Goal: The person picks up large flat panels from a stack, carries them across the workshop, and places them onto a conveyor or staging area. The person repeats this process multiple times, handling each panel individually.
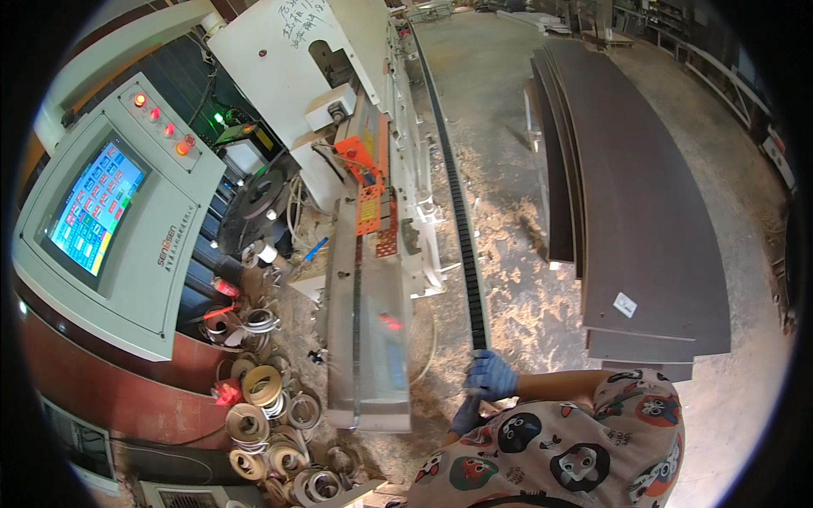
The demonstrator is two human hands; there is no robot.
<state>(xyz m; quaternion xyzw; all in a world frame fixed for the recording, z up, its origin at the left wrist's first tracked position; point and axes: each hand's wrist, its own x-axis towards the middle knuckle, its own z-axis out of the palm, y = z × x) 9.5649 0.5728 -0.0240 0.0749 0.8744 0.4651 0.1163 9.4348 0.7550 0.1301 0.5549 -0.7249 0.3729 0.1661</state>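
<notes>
My right hand (492, 375), in a blue-and-white work glove, is closed over the near end of a long, narrow roller rail (461, 229). The rail has a black segmented top and pale sides, and stretches far ahead beside the machine. Just below, my left hand (467, 416), in a darker-looking glove, is close to the same end. Its fingers are mostly hidden in shadow, so its grip does not show. A clear cover (370, 339) on the machine's near end lies left of both hands.
On the left stand a control panel (161, 229) with a lit screen and a white machine (279, 68) with orange parts (369, 210). Several edge-banding rolls (247, 423) lie below. Right, large dark brown boards (644, 195) are stacked; sawdust (517, 254) covers the floor between.
</notes>
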